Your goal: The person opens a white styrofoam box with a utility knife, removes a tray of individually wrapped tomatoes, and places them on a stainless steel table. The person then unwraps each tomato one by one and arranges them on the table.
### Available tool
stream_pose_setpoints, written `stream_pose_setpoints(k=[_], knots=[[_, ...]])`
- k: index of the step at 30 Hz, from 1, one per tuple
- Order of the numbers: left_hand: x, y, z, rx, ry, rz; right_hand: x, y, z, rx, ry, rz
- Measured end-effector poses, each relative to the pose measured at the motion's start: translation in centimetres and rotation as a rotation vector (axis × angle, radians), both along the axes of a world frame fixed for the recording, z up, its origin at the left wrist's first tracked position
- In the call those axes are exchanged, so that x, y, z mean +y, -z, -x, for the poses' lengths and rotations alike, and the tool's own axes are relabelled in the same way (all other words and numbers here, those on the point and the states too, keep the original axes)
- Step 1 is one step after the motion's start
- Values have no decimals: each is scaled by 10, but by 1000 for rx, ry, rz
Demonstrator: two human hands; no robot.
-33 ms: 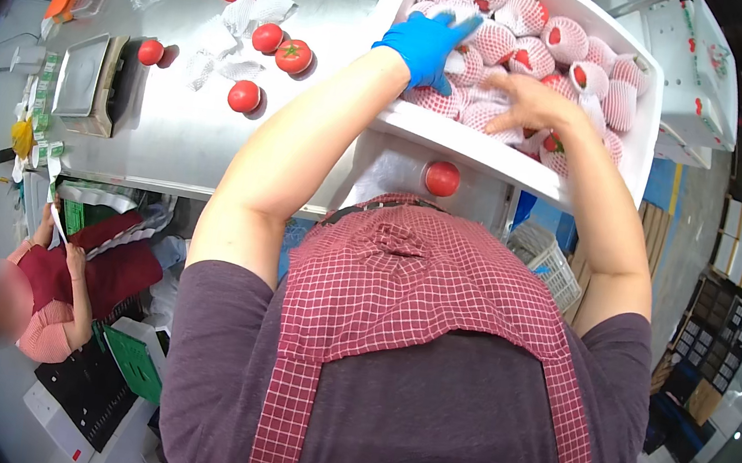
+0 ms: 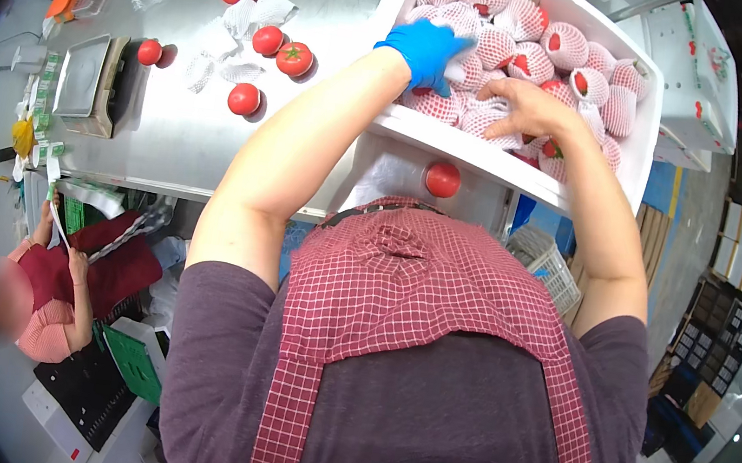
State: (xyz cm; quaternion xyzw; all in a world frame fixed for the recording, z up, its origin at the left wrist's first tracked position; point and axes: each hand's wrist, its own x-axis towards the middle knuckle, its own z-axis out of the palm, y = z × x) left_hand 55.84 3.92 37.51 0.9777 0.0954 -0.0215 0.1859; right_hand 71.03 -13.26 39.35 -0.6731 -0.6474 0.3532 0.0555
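Observation:
A white foam box (image 2: 493, 157) holds rows of tomatoes (image 2: 566, 45) in white foam nets, tilted in view at the upper right. My left hand (image 2: 424, 53), in a blue glove, reaches into its left side, its fingers and thumb curled about a netted tomato that is mostly hidden. Just to the right, my bare right hand (image 2: 534, 111) rests among the fruit. Its thumb and fingers curve round another netted tomato (image 2: 482, 121) by the box's near wall.
Loose tomatoes (image 2: 294, 58) and foam nets (image 2: 247, 17) lie on the metal table (image 2: 154, 167). A scale (image 2: 82, 79) stands at left. Below the box sits one tomato (image 2: 442, 179). A co-worker (image 2: 64, 285) is at lower left; white boxes (image 2: 691, 77) stand at right.
The fingers of my left hand have drawn in from a wider spread. My right hand's fingers have closed in slightly round the netted tomato by the near wall.

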Motion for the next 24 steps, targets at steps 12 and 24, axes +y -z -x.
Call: stream_pose_setpoints(k=[12,24], knots=[[-11,-37,-4,-925,-200,897,51,-32,21,684,508,-568],[161,6,230,-297,-1006,-57,85,26,47,-186,115,-466]])
